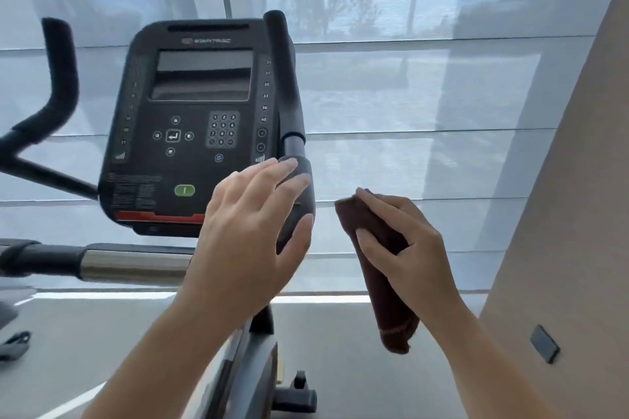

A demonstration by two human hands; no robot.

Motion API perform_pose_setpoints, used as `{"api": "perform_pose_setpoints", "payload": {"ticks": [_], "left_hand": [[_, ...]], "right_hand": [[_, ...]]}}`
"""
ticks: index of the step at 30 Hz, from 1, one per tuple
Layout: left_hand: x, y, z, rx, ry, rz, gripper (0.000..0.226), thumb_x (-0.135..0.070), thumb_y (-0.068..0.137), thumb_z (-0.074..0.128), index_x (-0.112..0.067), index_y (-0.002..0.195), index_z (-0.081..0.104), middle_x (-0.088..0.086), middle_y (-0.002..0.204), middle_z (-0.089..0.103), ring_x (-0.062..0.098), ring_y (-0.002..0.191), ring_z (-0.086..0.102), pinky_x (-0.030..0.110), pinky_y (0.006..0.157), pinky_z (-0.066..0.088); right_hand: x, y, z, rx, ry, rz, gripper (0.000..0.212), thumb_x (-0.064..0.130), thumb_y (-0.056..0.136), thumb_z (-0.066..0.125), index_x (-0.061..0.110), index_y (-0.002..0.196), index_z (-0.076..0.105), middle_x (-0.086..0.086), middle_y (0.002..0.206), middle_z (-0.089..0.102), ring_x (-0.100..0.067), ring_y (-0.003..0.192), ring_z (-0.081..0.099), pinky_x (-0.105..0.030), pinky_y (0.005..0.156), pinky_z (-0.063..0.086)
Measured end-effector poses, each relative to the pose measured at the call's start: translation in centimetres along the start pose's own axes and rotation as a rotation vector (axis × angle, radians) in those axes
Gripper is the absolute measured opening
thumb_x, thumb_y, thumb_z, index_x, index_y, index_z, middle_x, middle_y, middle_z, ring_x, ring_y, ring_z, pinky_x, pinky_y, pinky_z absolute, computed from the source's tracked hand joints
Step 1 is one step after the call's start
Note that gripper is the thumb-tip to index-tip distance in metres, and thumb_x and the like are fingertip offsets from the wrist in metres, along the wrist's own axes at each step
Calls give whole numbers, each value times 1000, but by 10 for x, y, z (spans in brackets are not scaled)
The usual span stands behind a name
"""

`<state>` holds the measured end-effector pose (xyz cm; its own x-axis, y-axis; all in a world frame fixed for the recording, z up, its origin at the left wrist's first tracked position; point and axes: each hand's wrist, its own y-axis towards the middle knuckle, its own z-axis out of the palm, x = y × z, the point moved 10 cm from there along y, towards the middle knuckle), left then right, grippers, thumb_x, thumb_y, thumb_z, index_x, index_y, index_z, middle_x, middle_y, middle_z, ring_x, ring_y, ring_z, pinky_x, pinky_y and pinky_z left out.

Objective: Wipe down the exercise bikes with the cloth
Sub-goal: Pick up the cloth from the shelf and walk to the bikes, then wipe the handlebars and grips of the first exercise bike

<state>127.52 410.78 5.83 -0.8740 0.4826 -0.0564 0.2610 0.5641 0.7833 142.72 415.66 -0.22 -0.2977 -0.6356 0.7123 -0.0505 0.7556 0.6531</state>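
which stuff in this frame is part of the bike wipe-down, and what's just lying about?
In the job:
brown cloth, gripped by the right hand
left hand, fingers straight, at the right handlebar
bike console
left handlebar

Just there:
window blind
grey wall plate

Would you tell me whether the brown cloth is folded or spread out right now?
Folded: the cloth hangs as a narrow, bunched strip from the right hand, which holds its upper part.
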Motion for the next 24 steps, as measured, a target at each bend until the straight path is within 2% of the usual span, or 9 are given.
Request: {"api": "perform_pose_setpoints", "payload": {"ticks": [4,8,11,13,15,18,22,24], "left_hand": [[32,44,8,34,37,30,40,-33,85,45,-12,115,58,5,123,57,23,116,50,46,100,37],[74,85,39,127,-77,-49,32,-28,87,57,-18,117,57,-3,124,56,10,113,47,30,97,38],[104,108,67,199,-200,-148,34,-22,83,62,-22,117,57,-7,120,56,4,111,50,16,94,38],[119,115,83,247,-314,-244,35,-20,82,64,-27,115,57,-9,118,57,2,108,52,17,91,41],[135,120,98,271,-397,-342,36,-16,81,66,-29,113,56,-8,117,58,0,107,54,25,92,45],[149,120,111,252,-512,-438,38,-7,78,68,-21,113,58,-1,115,60,3,107,55,25,90,48],[160,113,120,168,-701,-547,36,0,74,69,-16,105,63,0,113,62,-1,102,57,10,78,46],[165,109,124,143,-768,-597,34,1,73,69,-14,103,65,-2,114,61,-1,103,57,12,83,46]], "right_hand": [[-15,49,12,2,29,-76,46,3,79,65,25,119,59,5,112,59,6,103,52,-3,84,37],[-28,107,26,-22,95,-139,51,2,79,65,30,121,55,11,109,58,4,100,53,-4,82,38],[-38,147,37,-51,131,-203,50,2,79,65,26,122,56,10,108,58,3,99,53,-4,83,38],[-46,166,46,-81,186,-191,47,2,80,64,24,120,58,10,110,58,4,102,53,-4,85,37],[-57,186,56,-95,255,-157,43,1,80,64,23,117,59,6,112,59,4,104,52,-4,87,37],[-70,199,75,-76,302,-127,42,3,82,63,24,118,56,1,118,57,-2,111,50,-6,92,36],[-82,184,93,-88,388,-113,45,22,79,64,42,117,50,6,125,50,5,117,44,-3,93,33],[-81,185,95,-122,374,-166,44,20,78,61,38,117,53,3,124,50,6,117,43,-3,94,31]]}}
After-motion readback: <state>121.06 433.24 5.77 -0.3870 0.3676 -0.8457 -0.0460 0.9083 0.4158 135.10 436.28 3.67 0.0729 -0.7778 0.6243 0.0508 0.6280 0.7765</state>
